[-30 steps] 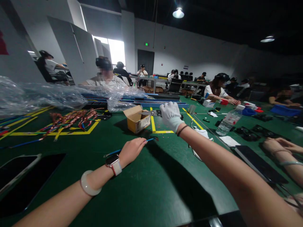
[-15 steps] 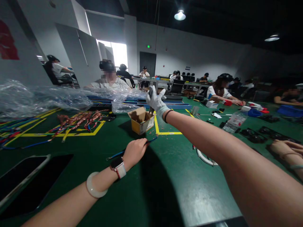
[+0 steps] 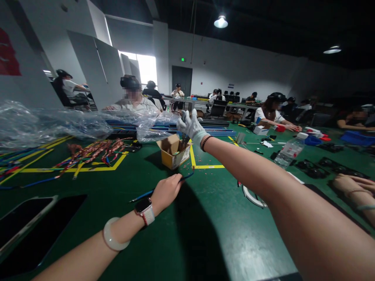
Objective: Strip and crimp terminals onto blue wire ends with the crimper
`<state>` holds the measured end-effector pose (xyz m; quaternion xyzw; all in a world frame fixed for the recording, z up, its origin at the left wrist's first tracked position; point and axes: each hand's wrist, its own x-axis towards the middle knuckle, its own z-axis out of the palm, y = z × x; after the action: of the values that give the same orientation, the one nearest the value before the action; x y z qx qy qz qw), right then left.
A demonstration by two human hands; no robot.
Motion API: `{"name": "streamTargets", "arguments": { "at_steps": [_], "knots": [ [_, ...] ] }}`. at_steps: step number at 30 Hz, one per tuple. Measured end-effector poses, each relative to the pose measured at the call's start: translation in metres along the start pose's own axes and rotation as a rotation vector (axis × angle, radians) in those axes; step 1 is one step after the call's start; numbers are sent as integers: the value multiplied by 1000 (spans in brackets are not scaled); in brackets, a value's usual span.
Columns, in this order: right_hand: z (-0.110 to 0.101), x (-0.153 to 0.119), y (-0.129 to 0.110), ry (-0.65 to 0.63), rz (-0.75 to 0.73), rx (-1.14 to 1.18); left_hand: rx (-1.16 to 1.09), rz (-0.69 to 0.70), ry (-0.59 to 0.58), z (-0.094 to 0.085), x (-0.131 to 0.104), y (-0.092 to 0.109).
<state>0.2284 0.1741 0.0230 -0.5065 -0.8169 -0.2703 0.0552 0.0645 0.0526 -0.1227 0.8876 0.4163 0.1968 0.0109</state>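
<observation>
My left hand [image 3: 166,191] is bare and closed around a blue cable [image 3: 187,176]. The cable's stripped copper end sticks out past the fingers, and a metal terminal shows at its other end. My right hand [image 3: 190,127] wears a white glove and is raised over the right side of a small yellow cardboard box [image 3: 170,160]. It grips a dark metal tool [image 3: 184,140], which looks like pliers, with its lower end at the box opening; the glove hides the rest. The box flap stands up, and its contents cannot be made out clearly.
Copper scraps [image 3: 200,168] lie beside the box. Bundled stripped wires [image 3: 96,152] and two dark-screened devices [image 3: 52,226] are on the left, with plastic film [image 3: 58,121] behind. To the right are a water bottle [image 3: 293,150], a white ring [image 3: 253,197] and a co-worker's hands [image 3: 351,185].
The fingers of my gloved right hand have drawn closer together over the box. My left hand keeps its hold on the blue cable. The whole view has shifted slightly.
</observation>
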Motion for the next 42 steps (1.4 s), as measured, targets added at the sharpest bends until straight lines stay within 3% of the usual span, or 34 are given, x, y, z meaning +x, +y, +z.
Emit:
{"name": "streamTargets", "arguments": {
  "at_steps": [2, 4, 8, 11, 14, 19, 23, 27, 34, 42],
  "knots": [
    [-2, -1, 3, 19, 71, -67, 9, 8, 8, 1, 0, -1],
    [-6, -6, 5, 32, 234, -80, 19, 27, 24, 1, 0, -2],
    [-9, -33, 8, -39, 498, 112, -5, 43, 57, -2, -1, -3],
    [-4, -69, 5, -110, 555, 337, -89, 4, 62, -8, 1, -4],
    [4, -115, -3, -72, 538, 434, -182, -53, 62, -17, 6, -4],
    [17, -184, -18, 16, 639, 321, -411, -160, -10, -35, 12, 2],
    [28, -217, -23, 0, 701, 223, -553, -171, -45, -41, 11, 9],
    [35, -229, -26, -58, 783, 199, -589, -183, -76, -37, 11, 11],
    [31, -225, -33, -122, 801, 290, -628, -231, -126, -30, 9, 15],
    [29, -224, -47, -59, 755, 293, -733, -302, -179, -27, 7, 20]
  ]
}}
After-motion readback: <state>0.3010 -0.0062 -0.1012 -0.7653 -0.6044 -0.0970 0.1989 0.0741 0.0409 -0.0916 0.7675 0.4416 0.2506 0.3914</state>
